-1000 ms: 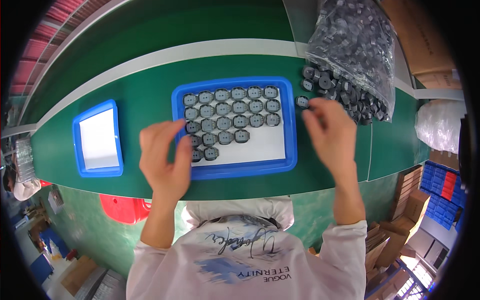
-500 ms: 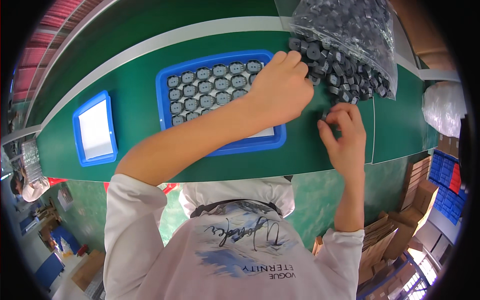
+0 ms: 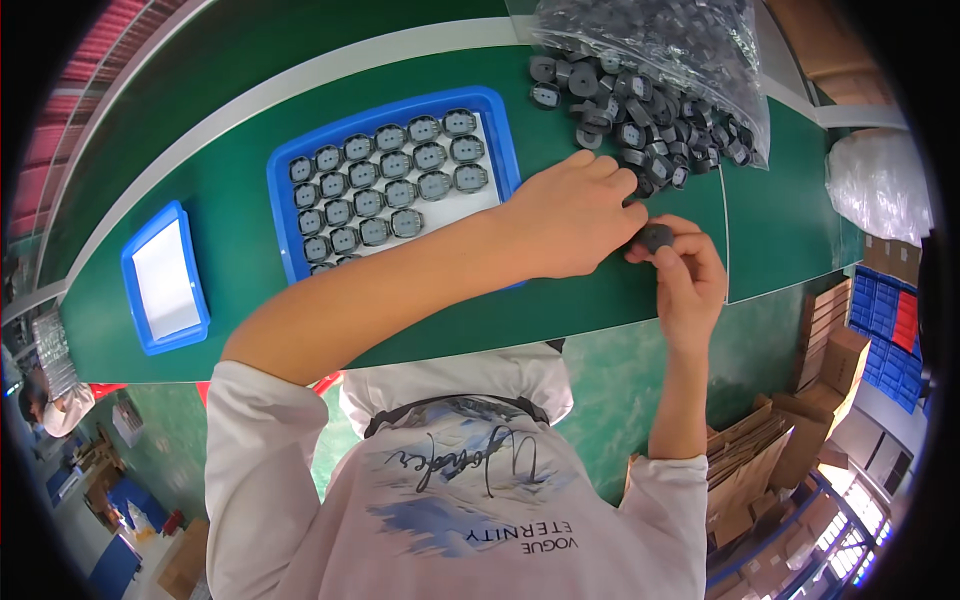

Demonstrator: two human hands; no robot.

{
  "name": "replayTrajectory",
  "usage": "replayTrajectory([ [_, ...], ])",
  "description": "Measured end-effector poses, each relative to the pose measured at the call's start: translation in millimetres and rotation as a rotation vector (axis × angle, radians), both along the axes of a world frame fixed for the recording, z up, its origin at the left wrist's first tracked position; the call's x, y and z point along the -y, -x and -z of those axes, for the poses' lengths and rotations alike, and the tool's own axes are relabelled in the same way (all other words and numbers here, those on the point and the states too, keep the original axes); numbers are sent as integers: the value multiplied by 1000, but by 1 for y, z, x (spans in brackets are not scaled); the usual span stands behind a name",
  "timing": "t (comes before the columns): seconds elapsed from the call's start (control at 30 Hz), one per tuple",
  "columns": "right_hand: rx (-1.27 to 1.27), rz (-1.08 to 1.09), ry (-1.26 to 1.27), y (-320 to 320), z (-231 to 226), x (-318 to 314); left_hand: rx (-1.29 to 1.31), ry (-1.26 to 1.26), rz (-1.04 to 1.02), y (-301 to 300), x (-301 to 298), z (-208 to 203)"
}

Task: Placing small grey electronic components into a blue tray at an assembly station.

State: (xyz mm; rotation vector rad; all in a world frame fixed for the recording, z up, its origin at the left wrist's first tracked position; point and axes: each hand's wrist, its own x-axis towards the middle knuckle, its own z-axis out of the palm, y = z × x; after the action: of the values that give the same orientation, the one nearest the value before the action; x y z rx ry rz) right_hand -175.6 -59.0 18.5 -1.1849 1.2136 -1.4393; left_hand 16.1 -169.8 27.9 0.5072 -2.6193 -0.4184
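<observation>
My right hand [image 3: 692, 275] pinches a dark grey round plastic part [image 3: 655, 237] between thumb and fingers, just above the green table. Close beside it, my left hand [image 3: 575, 215] is closed with the back of the hand up; whatever its fingers hold is hidden. My left forearm crosses the near edge of a blue tray [image 3: 508, 140]. Rows of grey rounded parts [image 3: 397, 163] sit on the tray's white liner, with bare liner at its right side. Beyond my hands lies a pile of loose dark grey parts [image 3: 635, 125], spilling from a clear plastic bag [image 3: 665, 35].
A smaller blue tray [image 3: 202, 290] with a white liner stands at the left of the table. At the far right is a clear plastic-wrapped bundle [image 3: 880, 185]. Cardboard boxes [image 3: 840, 375] and blue crates [image 3: 885, 320] stand beyond the table on the right.
My left hand has moved from the pile's edge down to my right hand. The right hand has turned, and the part in it now shows plainly. The view has shifted slightly.
</observation>
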Motion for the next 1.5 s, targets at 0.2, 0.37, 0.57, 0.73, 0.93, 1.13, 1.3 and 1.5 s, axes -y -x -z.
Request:
replayTrajectory([
  [0.2, -844, 103, 107, 2, -14, -11, 105, -59, 22, -14, -13, -20],
  [0.37, -1074, 41, 217, -8, -13, -8, 41, -28, 109, -19, -9, -7],
  [0.57, -1020, 32, 218, -8, -12, -7, 38, 68, -23, -24, 12, -11],
  [0.73, -1065, 52, 270, -4, -9, -7, 90, 0, 201, -30, 14, -28],
  [0.93, -1014, 79, 307, -1, -3, -2, 216, -6, 100, -25, 19, -21],
  [1.13, -1001, 53, 332, 1, 1, -2, 92, 66, 83, -23, 4, -17],
  [1.3, -1011, 63, 289, 2, 1, -4, 178, 25, -103, -21, -10, -17],
  [1.5, -1055, 66, 300, -7, -4, 1, 24, 215, 66, -36, 2, -11],
])
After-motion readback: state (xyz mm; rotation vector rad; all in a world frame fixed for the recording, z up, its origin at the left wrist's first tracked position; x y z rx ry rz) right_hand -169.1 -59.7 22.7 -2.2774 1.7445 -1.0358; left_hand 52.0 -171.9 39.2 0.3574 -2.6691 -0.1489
